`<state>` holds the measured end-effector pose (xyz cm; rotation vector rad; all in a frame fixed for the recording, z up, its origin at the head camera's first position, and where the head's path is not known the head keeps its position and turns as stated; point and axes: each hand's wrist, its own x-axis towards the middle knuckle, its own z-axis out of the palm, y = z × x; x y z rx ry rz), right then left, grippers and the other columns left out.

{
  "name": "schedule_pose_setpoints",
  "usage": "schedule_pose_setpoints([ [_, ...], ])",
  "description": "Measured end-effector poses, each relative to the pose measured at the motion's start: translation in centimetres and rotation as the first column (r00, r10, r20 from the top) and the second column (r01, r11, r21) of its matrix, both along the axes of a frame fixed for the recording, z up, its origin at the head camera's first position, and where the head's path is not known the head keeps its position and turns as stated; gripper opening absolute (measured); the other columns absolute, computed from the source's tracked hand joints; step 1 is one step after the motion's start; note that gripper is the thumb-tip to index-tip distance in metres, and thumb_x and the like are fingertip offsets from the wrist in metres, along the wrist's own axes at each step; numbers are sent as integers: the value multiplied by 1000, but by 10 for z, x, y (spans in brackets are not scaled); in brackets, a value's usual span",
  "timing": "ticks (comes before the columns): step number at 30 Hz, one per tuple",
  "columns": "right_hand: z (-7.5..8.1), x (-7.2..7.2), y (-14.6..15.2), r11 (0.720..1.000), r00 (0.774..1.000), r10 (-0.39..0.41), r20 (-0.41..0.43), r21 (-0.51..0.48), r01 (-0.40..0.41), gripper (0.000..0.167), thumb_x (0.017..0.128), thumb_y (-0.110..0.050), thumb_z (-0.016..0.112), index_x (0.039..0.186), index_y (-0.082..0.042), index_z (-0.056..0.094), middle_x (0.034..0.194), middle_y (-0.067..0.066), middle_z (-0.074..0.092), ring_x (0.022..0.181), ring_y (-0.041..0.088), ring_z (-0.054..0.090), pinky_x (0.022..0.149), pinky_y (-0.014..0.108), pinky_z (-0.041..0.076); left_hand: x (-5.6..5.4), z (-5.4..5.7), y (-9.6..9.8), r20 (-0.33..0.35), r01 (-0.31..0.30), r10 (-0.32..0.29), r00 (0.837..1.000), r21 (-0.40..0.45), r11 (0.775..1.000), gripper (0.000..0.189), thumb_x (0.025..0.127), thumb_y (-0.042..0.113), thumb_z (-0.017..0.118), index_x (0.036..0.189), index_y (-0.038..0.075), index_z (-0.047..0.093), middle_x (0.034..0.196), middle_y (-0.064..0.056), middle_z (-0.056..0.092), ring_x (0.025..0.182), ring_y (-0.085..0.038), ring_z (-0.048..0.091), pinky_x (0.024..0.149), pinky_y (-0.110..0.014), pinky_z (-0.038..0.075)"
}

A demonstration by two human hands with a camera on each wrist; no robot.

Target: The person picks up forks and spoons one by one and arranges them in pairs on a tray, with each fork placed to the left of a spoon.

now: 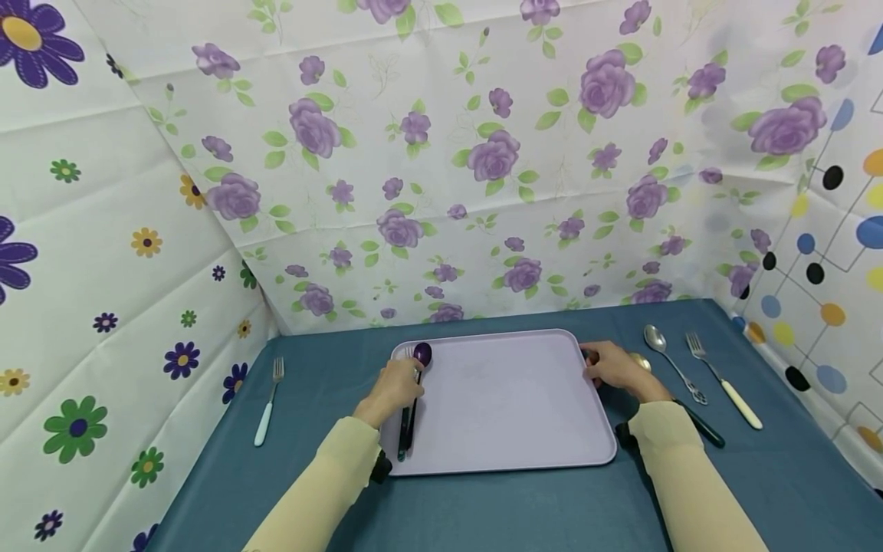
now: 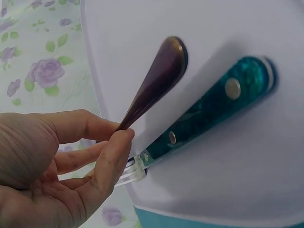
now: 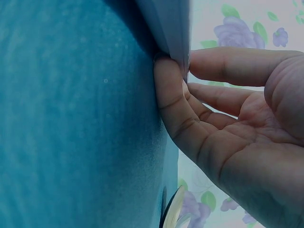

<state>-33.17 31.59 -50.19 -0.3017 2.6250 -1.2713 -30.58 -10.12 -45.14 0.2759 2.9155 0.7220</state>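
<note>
A pale lilac tray (image 1: 510,406) lies on the blue-green cloth. Over its left side, my left hand (image 1: 395,391) pinches a dark purple spoon (image 1: 422,353) between thumb and index finger; in the left wrist view the spoon's handle (image 2: 159,71) slants close above the tray. Beside it on the tray lies a fork with a marbled green handle (image 2: 213,104), its tines partly behind my fingers. My right hand (image 1: 614,366) grips the tray's right edge near the far corner, with the thumb at the rim and the fingers (image 3: 172,88) curled beneath it.
Left of the tray lies a fork with a light blue handle (image 1: 265,422). To the right are an ornate silver spoon (image 1: 672,364), a cream-handled fork (image 1: 740,402) and a green-handled utensil (image 1: 704,429), partly under my right forearm. Flower-patterned cloth (image 1: 441,153) rises behind the table.
</note>
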Motion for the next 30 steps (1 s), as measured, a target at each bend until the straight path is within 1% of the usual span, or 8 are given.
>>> schedule_pose_setpoints([
  [6,-2,-1,0,1000,1000,-1,-2,-9,1,67,84,9,63,145,23,39,77,8,55,62,19,58,62,36,54,-1,-4,4,9,1,-1,1000,4,1000,42,91,-1,71,132,-6,65,54,2,46,47,-11,44,46,-23,35],
  [11,-3,-1,0,1000,1000,-1,-5,-6,1,67,84,9,63,145,24,39,79,8,55,63,19,59,62,36,56,1,-6,6,5,11,-11,1000,24,1000,41,91,-3,71,131,-8,65,52,2,44,45,-10,43,45,-22,35],
  [13,-3,-1,0,1000,1000,-2,-5,-4,1,67,84,9,63,145,24,39,79,8,56,62,18,60,62,36,56,-1,-11,4,-15,30,-30,999,26,999,41,90,-2,70,130,-9,65,52,2,47,44,-9,45,44,-22,36],
  [15,-3,-2,0,1000,1000,-3,-2,-5,3,67,84,9,63,145,24,39,79,8,55,62,19,60,62,36,56,-1,-12,4,-15,33,-33,999,29,999,40,90,-2,70,130,-9,65,52,2,50,45,-9,49,44,-22,39],
  [19,-3,-2,-1,1000,1000,-3,2,-5,3,67,84,9,63,145,24,39,79,8,55,62,19,59,63,36,56,-1,-13,4,-17,34,-34,999,18,999,41,90,-2,71,130,-8,65,55,0,57,47,-10,55,47,-22,44],
  [20,-2,-1,-1,1000,1000,-2,1,-6,2,67,84,9,63,145,24,38,79,8,55,63,19,59,62,36,56,1,-8,6,-7,22,-22,1000,14,1000,41,91,-2,71,131,-7,65,55,-1,57,48,-11,56,48,-22,45],
  [24,-2,-1,0,1000,1000,0,-2,-6,0,67,85,9,63,146,24,38,78,8,54,62,19,59,62,36,54,2,-10,8,-17,25,-25,1000,0,1000,41,90,-3,72,130,-7,66,57,-2,58,49,-11,57,49,-22,45],
  [30,-2,-1,0,1000,1000,0,-6,-1,0,66,85,9,63,145,24,39,78,8,55,62,19,59,62,35,54,4,-11,8,28,9,-9,1000,21,1000,43,91,-4,71,133,-7,64,58,-3,59,50,-11,60,49,-22,46],
])
